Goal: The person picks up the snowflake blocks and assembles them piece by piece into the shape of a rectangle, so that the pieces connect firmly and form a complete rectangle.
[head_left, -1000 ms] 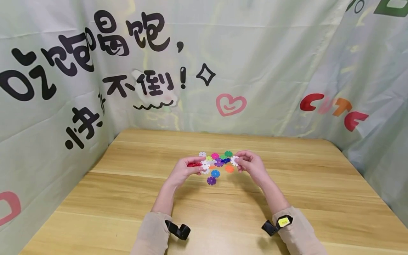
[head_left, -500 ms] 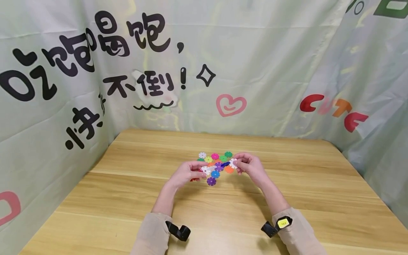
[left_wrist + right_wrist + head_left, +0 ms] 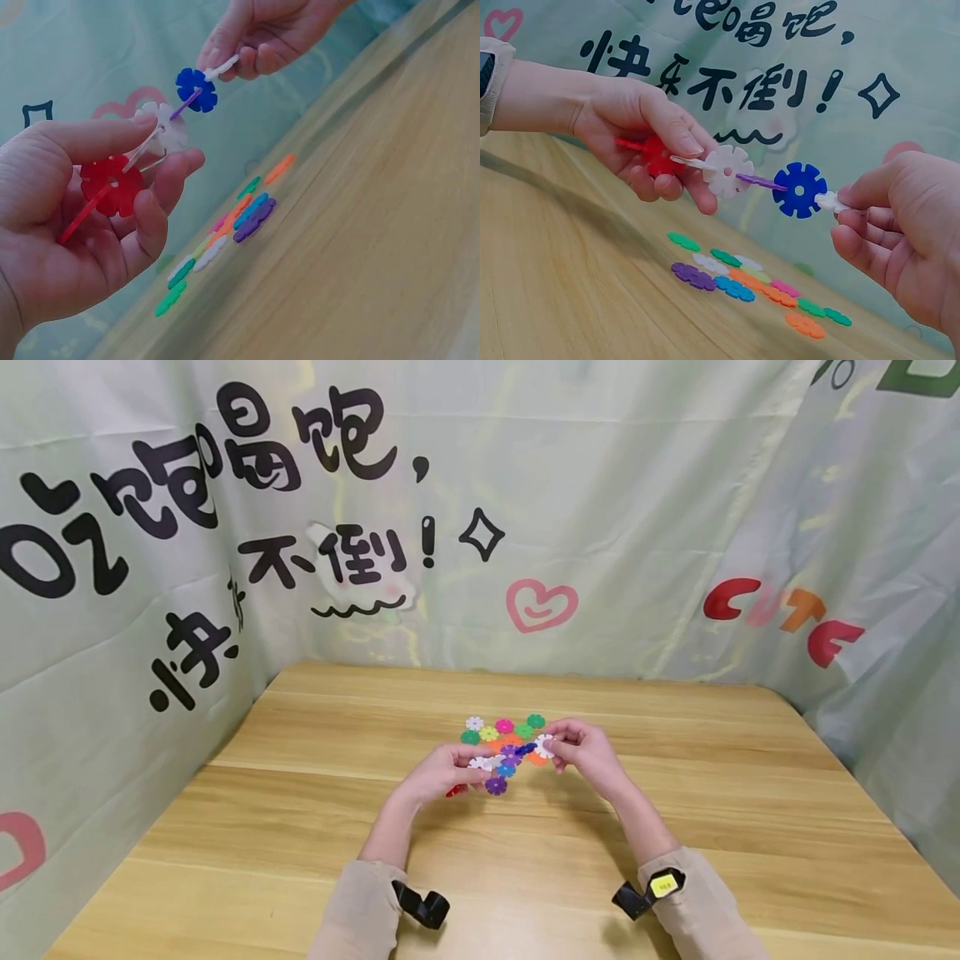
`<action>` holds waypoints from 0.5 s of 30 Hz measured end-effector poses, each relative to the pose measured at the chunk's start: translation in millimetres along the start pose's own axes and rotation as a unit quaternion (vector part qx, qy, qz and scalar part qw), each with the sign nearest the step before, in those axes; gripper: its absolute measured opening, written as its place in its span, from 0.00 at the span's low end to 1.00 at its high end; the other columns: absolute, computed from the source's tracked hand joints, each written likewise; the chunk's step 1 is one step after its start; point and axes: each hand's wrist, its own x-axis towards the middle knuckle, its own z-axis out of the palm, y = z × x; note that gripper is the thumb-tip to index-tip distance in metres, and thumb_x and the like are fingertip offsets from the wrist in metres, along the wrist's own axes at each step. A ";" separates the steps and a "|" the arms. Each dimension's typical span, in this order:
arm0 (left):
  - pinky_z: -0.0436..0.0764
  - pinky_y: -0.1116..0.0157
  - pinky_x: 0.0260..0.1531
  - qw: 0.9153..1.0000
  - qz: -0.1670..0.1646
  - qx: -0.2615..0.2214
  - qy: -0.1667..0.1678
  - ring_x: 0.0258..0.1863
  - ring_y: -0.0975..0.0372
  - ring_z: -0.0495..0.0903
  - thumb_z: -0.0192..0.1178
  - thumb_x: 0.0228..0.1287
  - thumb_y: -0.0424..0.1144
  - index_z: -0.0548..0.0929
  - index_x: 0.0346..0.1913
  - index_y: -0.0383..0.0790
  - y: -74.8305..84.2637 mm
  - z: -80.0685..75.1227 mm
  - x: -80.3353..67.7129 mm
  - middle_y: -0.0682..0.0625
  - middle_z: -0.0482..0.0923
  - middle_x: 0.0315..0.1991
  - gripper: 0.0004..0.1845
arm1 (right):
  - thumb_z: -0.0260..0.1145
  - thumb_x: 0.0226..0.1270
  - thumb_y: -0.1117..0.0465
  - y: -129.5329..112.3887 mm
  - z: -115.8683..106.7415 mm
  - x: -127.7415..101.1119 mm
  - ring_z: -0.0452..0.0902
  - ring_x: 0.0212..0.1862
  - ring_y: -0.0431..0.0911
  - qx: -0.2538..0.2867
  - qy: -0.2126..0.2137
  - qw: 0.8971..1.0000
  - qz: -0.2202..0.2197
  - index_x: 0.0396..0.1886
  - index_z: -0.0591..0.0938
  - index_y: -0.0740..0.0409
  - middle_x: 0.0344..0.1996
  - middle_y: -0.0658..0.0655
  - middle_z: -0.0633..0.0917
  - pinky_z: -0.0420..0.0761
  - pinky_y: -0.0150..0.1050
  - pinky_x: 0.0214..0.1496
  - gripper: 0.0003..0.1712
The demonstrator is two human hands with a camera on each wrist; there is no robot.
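A chain of slotted snowflake discs hangs in the air between my hands. From its left end come two red discs (image 3: 126, 196), two white discs (image 3: 718, 159), a purple disc (image 3: 761, 182), a blue disc (image 3: 800, 208) and a last white disc (image 3: 826, 201). My left hand (image 3: 438, 774) holds the chain at the white discs between thumb and fingers, with the red end beneath its palm side. My right hand (image 3: 591, 753) pinches the last white disc, which slots into the blue one; fingertips cover part of it.
Loose snowflake discs lie flat on the wooden table (image 3: 315, 735) beneath the chain, among them purple (image 3: 694, 276), light blue (image 3: 735, 289), orange (image 3: 805, 325) and green (image 3: 684, 241). A printed curtain (image 3: 637, 527) stands behind the table. Each sleeve carries a black strap mount (image 3: 422, 906).
My left hand has come down and slightly nearer, tilting the chain so its red end points lower. My right hand has shifted a little left and down, still pinching the white disc.
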 end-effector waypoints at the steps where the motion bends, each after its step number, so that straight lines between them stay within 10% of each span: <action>1: 0.69 0.69 0.19 1.000 0.000 0.006 -0.004 0.31 0.47 0.80 0.62 0.59 0.36 0.76 0.58 0.36 -0.1 0.2 0.0 0.35 0.82 0.34 0.23 | 0.61 0.63 0.69 0.0 0.3 0.0 0.75 0.24 0.44 -0.003 0.000 1.000 -0.001 0.44 0.77 0.71 0.26 0.56 0.79 0.81 0.40 0.29 0.12; 15: 0.69 0.71 0.15 0.998 0.022 0.003 -0.058 0.22 0.52 0.77 0.59 0.64 0.39 0.77 0.56 0.37 -1.9 3.9 2.6 0.33 0.80 0.32 0.19 | 0.63 0.60 0.70 -2.0 6.7 -1.2 0.74 0.23 0.43 -0.018 -0.013 1.000 -0.013 0.44 0.78 0.72 0.23 0.57 0.79 0.81 0.41 0.27 0.13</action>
